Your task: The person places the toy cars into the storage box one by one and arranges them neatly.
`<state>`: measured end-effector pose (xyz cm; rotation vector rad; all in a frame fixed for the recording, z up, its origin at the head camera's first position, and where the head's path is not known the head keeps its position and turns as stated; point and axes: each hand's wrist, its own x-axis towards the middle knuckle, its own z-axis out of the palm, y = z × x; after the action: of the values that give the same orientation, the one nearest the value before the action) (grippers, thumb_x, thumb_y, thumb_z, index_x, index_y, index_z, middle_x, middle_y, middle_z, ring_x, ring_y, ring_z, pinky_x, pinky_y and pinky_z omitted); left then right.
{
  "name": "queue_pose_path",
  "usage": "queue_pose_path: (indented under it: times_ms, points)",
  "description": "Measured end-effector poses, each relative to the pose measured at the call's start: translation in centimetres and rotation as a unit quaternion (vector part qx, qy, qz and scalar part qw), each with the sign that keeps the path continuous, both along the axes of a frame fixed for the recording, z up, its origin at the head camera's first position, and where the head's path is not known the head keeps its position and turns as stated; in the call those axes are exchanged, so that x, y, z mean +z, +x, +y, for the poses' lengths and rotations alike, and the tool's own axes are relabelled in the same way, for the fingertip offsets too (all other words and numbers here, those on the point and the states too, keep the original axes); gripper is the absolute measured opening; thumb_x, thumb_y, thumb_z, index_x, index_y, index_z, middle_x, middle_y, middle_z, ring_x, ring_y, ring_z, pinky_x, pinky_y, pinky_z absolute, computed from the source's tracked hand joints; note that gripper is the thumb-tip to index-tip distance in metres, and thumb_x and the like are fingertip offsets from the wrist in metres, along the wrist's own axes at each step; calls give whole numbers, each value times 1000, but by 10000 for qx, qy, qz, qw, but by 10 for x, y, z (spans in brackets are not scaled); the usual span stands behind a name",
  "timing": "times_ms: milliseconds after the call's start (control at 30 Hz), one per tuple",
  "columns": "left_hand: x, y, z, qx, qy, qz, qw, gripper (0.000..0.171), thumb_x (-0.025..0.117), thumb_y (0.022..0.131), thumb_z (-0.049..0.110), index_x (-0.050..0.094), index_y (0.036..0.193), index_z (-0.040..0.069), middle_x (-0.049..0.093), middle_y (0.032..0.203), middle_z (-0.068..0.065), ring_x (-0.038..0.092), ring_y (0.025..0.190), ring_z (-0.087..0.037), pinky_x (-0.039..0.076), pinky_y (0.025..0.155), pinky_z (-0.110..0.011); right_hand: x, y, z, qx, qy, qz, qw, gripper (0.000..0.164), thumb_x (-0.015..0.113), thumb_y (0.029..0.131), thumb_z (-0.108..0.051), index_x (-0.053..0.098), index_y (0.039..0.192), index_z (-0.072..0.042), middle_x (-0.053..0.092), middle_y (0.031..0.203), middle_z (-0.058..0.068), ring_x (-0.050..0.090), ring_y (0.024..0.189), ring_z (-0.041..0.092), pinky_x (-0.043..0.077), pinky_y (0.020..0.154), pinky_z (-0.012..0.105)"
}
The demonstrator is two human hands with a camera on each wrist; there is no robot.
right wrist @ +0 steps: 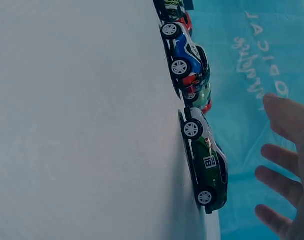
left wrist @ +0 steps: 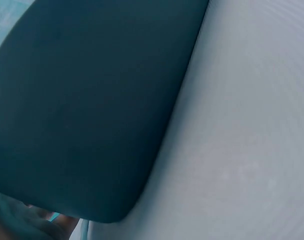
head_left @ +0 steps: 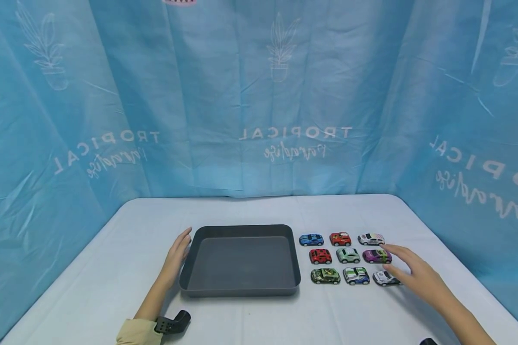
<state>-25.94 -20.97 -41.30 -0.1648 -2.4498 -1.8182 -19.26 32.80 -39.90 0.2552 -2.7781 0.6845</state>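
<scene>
A dark grey rectangular tray (head_left: 243, 263) lies on the white table. My left hand (head_left: 176, 258) rests along its left side with fingers extended; whether it touches the rim I cannot tell. To the tray's right, several small toy cars stand in three rows. My right hand (head_left: 418, 275) hovers at their right end, thumb and fingers spread with nothing between them. Closest to it are a purple toy car (head_left: 377, 256) and a white-and-dark toy car (head_left: 386, 278), which the thumb partly covers. In the right wrist view, a green-and-white toy car (right wrist: 208, 162) marked 18 stands near the fingers.
Blue printed curtains (head_left: 293, 96) enclose the table (head_left: 250, 318) at the back and sides. Other toy cars nearby include a blue one (head_left: 311, 240), a red one (head_left: 320, 256) and a camouflage-green one (head_left: 325, 276). A black wrist device (head_left: 172, 323) is strapped at the left sleeve.
</scene>
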Motion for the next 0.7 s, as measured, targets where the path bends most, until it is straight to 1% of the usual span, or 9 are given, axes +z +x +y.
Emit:
queue_pose_path:
  times_ms: [167,233,367,467,500,533,600,667,700]
  points:
    - [-3,1,0,13,-87,24,10000,56,25,99,39,21,144,7,14,152,-18,16,138,-38,19,112,-50,-7,2,6,109,-157,-61,9998,51,59,87,-31,48,129,-4,46,129,24,40,117,48,34,87,65]
    - [-3,1,0,6,-146,-28,9999,56,25,98,40,21,144,8,14,152,-18,17,138,-38,18,113,-50,-9,2,8,181,-216,-93,9996,50,59,87,-30,48,129,-5,46,129,24,40,118,48,34,87,65]
    - [-3,2,0,20,-196,-144,9997,57,25,98,43,23,144,10,16,151,-17,17,138,-38,16,113,-50,-14,1,12,293,-297,-304,9987,52,59,87,-32,46,131,-7,44,132,23,37,119,48,33,87,66]
    - [-4,2,0,21,-271,-181,9995,57,24,98,44,23,144,11,16,151,-17,16,138,-38,13,112,-54,-19,1,15,378,-302,-296,9984,51,58,88,-32,47,131,-7,44,132,21,37,118,46,33,87,65]
    - [-4,2,-1,13,-318,-197,9993,57,24,97,44,23,144,12,16,151,-17,15,138,-39,12,112,-56,-20,1,15,415,-311,-233,9984,49,58,88,-31,48,130,-7,44,132,20,38,121,40,34,87,64]
    - [-5,2,-1,-3,-350,-217,9992,57,24,97,44,22,144,12,16,151,-16,14,139,-39,11,111,-57,-21,1,16,456,-314,-140,9984,47,58,88,-29,49,129,-7,45,131,20,39,124,30,35,87,63]
    - [-5,2,-1,-43,-429,-268,9987,58,24,97,45,21,145,13,15,152,-16,10,139,-39,8,110,-60,-24,2,17,538,-318,44,9980,44,58,88,-27,51,127,-7,46,130,18,37,124,7,36,86,61]
    - [-7,2,-2,-91,-447,-313,9985,58,25,97,46,20,145,14,14,152,-16,8,140,-39,6,110,-61,-25,2,18,605,-336,173,9975,41,58,88,-25,52,126,-8,48,128,17,31,116,-13,38,85,59]
    - [-7,2,-2,-98,-461,-330,9983,58,25,96,46,20,145,15,14,152,-15,8,140,-39,6,110,-62,-26,2,18,641,-348,234,9971,40,59,88,-25,53,125,-9,48,127,16,26,111,-21,38,84,58]
